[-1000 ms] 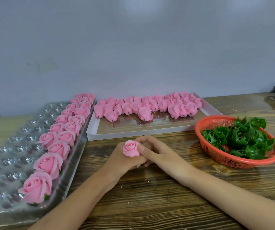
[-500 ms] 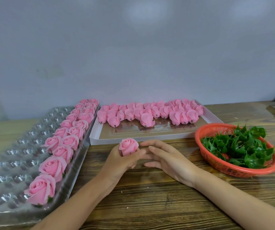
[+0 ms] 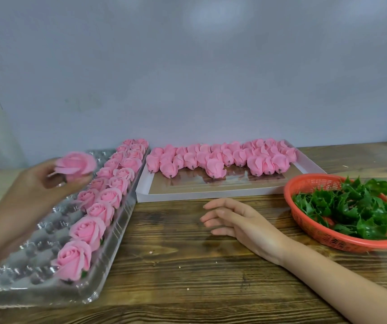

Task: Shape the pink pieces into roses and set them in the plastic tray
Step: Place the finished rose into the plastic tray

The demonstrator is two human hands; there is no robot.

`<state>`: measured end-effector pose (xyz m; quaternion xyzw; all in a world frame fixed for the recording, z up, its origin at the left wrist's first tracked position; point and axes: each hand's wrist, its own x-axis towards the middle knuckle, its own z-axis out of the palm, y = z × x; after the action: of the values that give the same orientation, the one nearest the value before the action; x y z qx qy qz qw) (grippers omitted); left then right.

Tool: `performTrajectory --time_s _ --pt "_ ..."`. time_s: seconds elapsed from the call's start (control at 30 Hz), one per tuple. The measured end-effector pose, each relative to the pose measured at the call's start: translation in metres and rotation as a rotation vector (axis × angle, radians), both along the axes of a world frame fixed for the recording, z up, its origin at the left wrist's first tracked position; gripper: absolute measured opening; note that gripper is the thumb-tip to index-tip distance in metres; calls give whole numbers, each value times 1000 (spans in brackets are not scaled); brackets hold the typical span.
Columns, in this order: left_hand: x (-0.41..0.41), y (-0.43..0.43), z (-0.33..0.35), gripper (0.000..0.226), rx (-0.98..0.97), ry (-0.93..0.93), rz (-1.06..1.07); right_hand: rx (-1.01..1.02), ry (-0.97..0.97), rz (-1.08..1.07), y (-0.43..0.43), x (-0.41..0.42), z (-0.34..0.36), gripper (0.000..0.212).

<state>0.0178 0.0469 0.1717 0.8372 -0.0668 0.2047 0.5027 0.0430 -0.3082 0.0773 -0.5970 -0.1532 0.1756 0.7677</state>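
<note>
Left hand (image 3: 31,185) raised over the plastic tray (image 3: 108,260), fingers curled round a shaped pink rose (image 3: 75,166). Set roses (image 3: 87,231) line the tray's right edge in two rows, and open cells lie to their left. Right hand (image 3: 237,220) rests on the tabletop (image 3: 187,265), fingers loosely extended and holding nothing, between the tray and a red basket (image 3: 316,232) of green leaves (image 3: 351,206). Unshaped pink pieces (image 3: 220,159) crowd the far side of the white box (image 3: 211,196).

Your left hand (image 3: 35,185) is raised at far left, fingers curled, pinching a rose (image 3: 75,166) from below. Your right hand (image 3: 241,218) sits low, palm down, fingers relaxed, pointing left; forearm stretched out behind it.
</note>
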Motion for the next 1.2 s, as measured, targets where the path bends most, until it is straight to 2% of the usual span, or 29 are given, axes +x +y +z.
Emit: performTrajectory --time_s 0.13,0.27,0.37,0.47,0.77,0.87,1.0,1.2 --pt "8 71 -29 52 114 165 98 -1 2 -5 0 0 -1 22" --pt "5 94 -60 70 140 319 93 1 0 -1 0 1 -1 22" --pt "8 86 -71 75 119 298 102 7 -1 4 0 1 -1 22" --pt "16 74 -71 62 107 225 83 2 -4 1 0 0 -1 21" --pt "29 74 -65 55 303 236 51 -24 -11 -1 0 0 0 22" --pt "31 83 -68 64 280 277 33 -31 -12 3 0 -1 0 21" --pt "34 96 -75 77 218 242 13 -40 -21 4 0 -1 0 21" --pt "43 100 -86 76 218 199 1 -45 -28 3 0 -1 0 21"
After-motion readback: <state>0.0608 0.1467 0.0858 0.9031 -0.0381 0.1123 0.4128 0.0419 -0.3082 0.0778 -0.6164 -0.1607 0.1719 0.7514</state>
